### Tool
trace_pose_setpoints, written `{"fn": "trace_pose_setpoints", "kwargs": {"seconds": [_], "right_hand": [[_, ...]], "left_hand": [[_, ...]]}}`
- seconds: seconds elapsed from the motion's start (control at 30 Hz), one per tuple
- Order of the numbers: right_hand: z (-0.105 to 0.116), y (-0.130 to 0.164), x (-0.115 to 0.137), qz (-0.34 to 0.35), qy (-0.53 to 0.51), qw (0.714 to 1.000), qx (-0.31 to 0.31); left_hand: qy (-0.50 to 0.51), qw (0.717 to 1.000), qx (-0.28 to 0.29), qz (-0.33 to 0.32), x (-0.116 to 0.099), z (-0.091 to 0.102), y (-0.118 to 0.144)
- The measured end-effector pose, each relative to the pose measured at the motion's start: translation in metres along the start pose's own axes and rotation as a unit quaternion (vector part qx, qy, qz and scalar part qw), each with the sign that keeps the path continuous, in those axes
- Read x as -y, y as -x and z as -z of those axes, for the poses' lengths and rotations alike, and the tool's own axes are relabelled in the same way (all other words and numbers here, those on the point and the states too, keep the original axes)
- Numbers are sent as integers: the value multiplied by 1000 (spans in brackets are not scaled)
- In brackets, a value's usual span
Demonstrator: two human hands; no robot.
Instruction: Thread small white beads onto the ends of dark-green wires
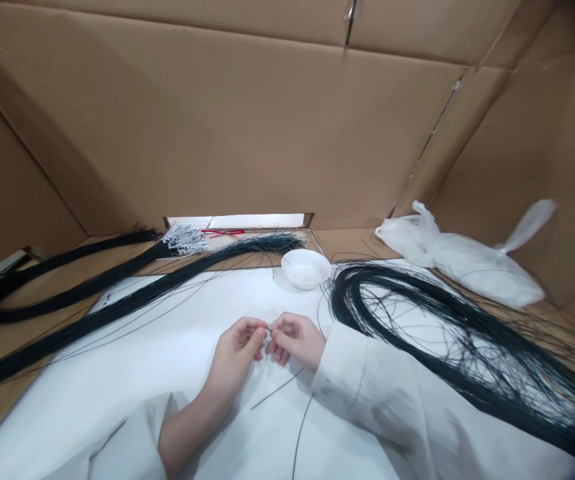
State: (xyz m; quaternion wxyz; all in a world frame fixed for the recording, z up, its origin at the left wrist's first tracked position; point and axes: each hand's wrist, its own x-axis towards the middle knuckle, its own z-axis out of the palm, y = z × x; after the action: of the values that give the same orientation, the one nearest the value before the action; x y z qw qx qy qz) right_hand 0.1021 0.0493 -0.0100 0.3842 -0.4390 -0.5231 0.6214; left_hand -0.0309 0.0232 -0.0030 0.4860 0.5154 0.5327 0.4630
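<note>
Close together over the white work surface (167,340), my two hands meet at their fingertips. My left hand (241,343) is closed in a pinch, thumb against forefinger. Facing it, my right hand (295,339) is pinched too, its other fingers curled. A small dark bit of thin black wire (269,329) shows between the fingertips; the fingers hide most of it. One dark strand (277,389) sticks out below my right hand toward the lower left. Another thin strand (301,430) runs from under my right cuff toward the bottom edge.
Behind my hands stands a white bowl (306,269). Long black wire bundles (132,300) lie at left, one with white tips (185,240). A looped, loose wire bundle (417,340) spreads at right. White plastic bags (482,263) rest by the cardboard wall (247,127).
</note>
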Motion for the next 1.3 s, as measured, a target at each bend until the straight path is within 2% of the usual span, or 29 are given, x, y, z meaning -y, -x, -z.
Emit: {"fn": "trace_pose_setpoints", "kwargs": {"seconds": [0.23, 0.57, 1.3], "right_hand": [[-1, 3, 2, 6, 32, 999, 5], [-2, 6, 4, -6, 40, 999, -3], [-2, 5, 4, -7, 47, 999, -11]], "left_hand": [[41, 999, 8, 8, -1, 0, 0], [50, 998, 31, 14, 2, 1, -1], [62, 997, 34, 29, -3, 1, 2]]}}
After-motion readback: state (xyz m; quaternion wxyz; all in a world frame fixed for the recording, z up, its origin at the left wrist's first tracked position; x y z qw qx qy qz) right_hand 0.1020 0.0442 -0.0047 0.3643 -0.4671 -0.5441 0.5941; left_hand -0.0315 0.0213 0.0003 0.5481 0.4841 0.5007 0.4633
